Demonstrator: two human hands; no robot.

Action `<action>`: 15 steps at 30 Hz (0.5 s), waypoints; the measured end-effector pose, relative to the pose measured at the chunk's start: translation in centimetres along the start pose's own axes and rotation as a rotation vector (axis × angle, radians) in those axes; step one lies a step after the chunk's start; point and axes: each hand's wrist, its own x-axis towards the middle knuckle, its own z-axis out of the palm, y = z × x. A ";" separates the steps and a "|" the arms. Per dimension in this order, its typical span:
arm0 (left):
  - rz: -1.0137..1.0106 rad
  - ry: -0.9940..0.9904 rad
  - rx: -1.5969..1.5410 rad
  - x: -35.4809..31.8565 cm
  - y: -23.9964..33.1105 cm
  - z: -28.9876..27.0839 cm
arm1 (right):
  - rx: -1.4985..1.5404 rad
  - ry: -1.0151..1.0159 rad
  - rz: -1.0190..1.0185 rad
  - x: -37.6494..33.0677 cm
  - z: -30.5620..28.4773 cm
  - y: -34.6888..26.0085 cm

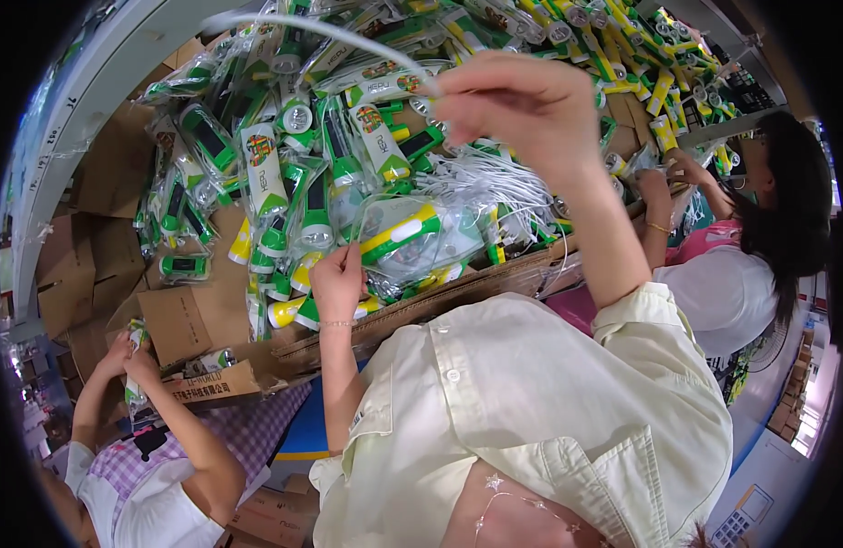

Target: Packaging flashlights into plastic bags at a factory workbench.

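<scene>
Two hands [337,285] [526,102], fingertip pinches: bag [420,245], cord [337,33]

A cream shirt [540,384] is worn with a thin bracelet [337,323] and necklace [539,503] (little stars [494,480])

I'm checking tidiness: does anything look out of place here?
Yes: one thin white cable strays over the brown cardboard edge, while most of the tangled white cable bundle lies inside. The jumbled green, yellow and white plastic flashlights show no clear damage.
</scene>
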 end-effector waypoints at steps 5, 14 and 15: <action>-0.034 -0.043 -0.093 0.0 -0.7 0.0 | 0.252 -0.232 -0.284 0.2 5.7 3.6; -0.038 0.027 -0.225 -0.2 -1.4 -0.1 | -0.773 -0.705 -0.230 -3.9 4.5 18.2; -0.039 0.027 -0.225 -0.1 -1.5 -0.2 | -1.081 -0.840 -0.243 -3.6 4.1 17.6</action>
